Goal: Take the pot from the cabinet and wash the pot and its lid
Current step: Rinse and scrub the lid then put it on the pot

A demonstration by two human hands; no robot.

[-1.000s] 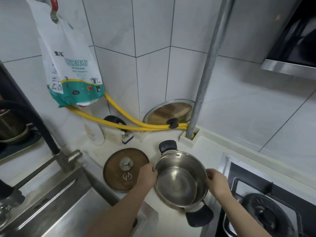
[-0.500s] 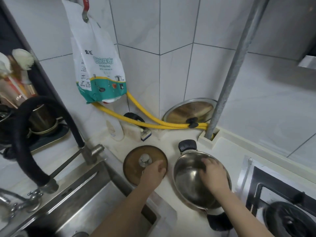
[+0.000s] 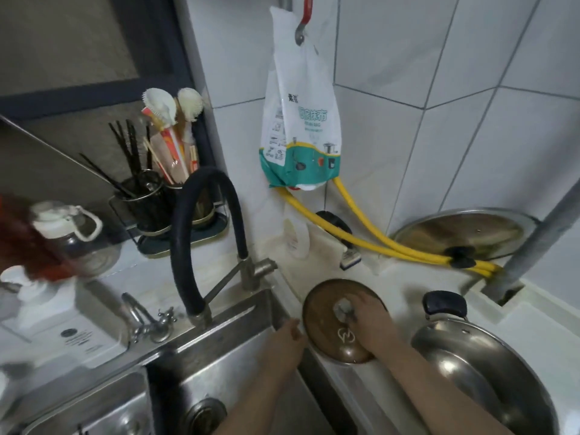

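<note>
With the pot (image 3: 483,372) set on the counter (image 3: 408,287), the right hand (image 3: 373,321) grips the lid (image 3: 323,312) by its knob while the left hand (image 3: 287,337) hangs relaxed and empty over the sink (image 3: 219,356), so the next move is probably lifting the lid across for washing

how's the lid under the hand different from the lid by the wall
The brown lid lies flat on the counter beside the sink; the wall lid leans on edge against the tiles. The brown lid looks smaller and has a pale knob, which the right hand is on; the wall lid's knob is black and nothing touches it but the yellow hoses crossing it. Both are round.
</note>
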